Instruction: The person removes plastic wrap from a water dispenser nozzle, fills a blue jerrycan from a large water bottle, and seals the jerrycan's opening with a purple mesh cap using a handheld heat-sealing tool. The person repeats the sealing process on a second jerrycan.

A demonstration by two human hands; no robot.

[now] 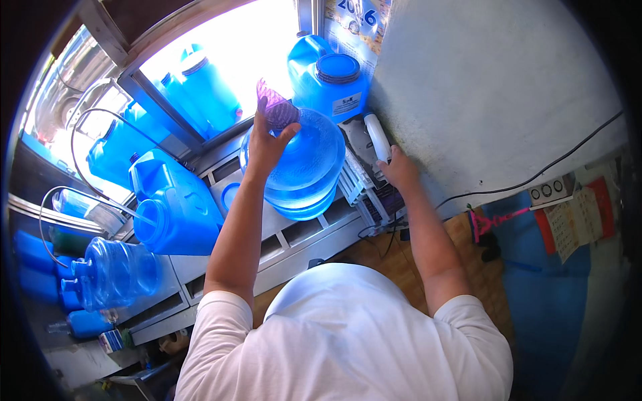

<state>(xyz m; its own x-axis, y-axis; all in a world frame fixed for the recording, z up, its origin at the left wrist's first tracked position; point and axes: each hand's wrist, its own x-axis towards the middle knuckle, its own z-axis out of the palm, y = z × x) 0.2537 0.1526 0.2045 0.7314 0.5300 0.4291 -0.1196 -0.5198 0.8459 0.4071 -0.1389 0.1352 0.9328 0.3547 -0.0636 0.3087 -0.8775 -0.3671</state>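
My left hand (266,143) pinches a purple patterned plastic sleeve (281,111) at the top of a large round blue water bottle (303,155). The sleeve covers the bottle's neck, and its loose end points toward the window. To the right of the bottle, my right hand (401,168) grips the lower end of a white cylindrical tool (377,134). Its exact kind is unclear, and my fingers partly hide it. The bottle stands upright on a metal counter (306,238).
A capped blue jug (328,82) stands behind the bottle. An uncapped blue jug (175,205) at left has a thin hose (120,204) in its mouth. Clear bottles (120,273) lie farther left. A black cable (531,178) runs along the wall; a power strip (549,192) hangs at right.
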